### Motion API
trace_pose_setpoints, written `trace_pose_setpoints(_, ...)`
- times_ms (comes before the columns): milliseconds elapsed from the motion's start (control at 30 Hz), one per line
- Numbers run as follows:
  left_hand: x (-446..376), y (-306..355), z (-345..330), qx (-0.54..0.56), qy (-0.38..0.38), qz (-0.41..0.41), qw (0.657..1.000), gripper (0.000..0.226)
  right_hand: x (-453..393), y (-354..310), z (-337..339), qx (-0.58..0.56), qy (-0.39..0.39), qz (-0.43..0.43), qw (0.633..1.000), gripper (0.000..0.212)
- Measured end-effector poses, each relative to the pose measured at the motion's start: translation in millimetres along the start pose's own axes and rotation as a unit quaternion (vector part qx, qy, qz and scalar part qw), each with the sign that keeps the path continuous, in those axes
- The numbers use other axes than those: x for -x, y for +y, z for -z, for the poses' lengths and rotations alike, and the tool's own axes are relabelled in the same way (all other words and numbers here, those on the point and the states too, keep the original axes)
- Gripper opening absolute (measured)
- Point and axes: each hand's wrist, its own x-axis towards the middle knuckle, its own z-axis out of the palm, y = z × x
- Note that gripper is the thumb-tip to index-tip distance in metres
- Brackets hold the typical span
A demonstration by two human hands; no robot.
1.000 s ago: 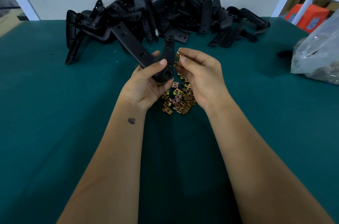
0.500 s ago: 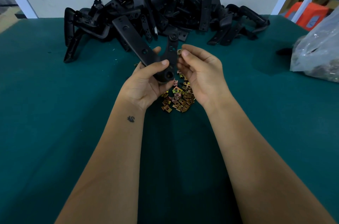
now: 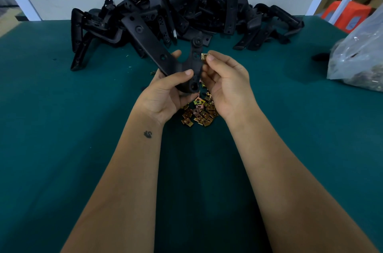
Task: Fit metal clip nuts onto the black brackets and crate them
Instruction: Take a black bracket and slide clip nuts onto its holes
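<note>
My left hand (image 3: 163, 93) grips a black Y-shaped bracket (image 3: 157, 51) by its lower end, above the green table. Its long arm points up and left, its short arm straight up. My right hand (image 3: 226, 82) pinches a brass-coloured clip nut (image 3: 204, 56) between thumb and forefinger, right at the edge of the bracket's short arm. Below both hands a small heap of loose clip nuts (image 3: 199, 111) lies on the table, partly hidden by my palms.
A big pile of black brackets (image 3: 180, 8) fills the back of the green table (image 3: 62, 149). A clear plastic bag (image 3: 360, 55) lies at the right edge. An orange stool (image 3: 344, 14) stands beyond the table.
The bracket has stayed in my left hand. My right hand has brought the clip nut closer to the edge of the bracket's short arm.
</note>
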Motion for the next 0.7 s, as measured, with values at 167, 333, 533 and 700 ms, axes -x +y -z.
trace_pose_setpoints(167, -1.4, -2.1, 1.1, -0.013, 0.000, 0.006, 1.000, 0.042, 1.6, -0.6, -2.1, 0.011, 0.004, -0.004, 1.000, 0.014)
trace_pose_setpoints(333, -2.0, -3.3, -4.5, -0.013, 0.037, 0.006, 0.999, 0.039, 4.0, -1.3, -7.5, 0.036, 0.003, 0.003, 0.999, 0.014)
trace_pose_setpoints(533, -3.4, -4.5, -2.3, -0.019, 0.030, 0.010, 0.999, 0.027, 5.5, -2.1, -6.7, 0.057, 0.003, 0.028, 0.998, 0.014)
trace_pose_setpoints(700, -4.6, -5.3, -5.2, -0.027, 0.036, 0.014, 0.999, 0.029, 5.8, -1.1, -9.3, 0.046, 0.002, 0.020, 0.999, 0.017)
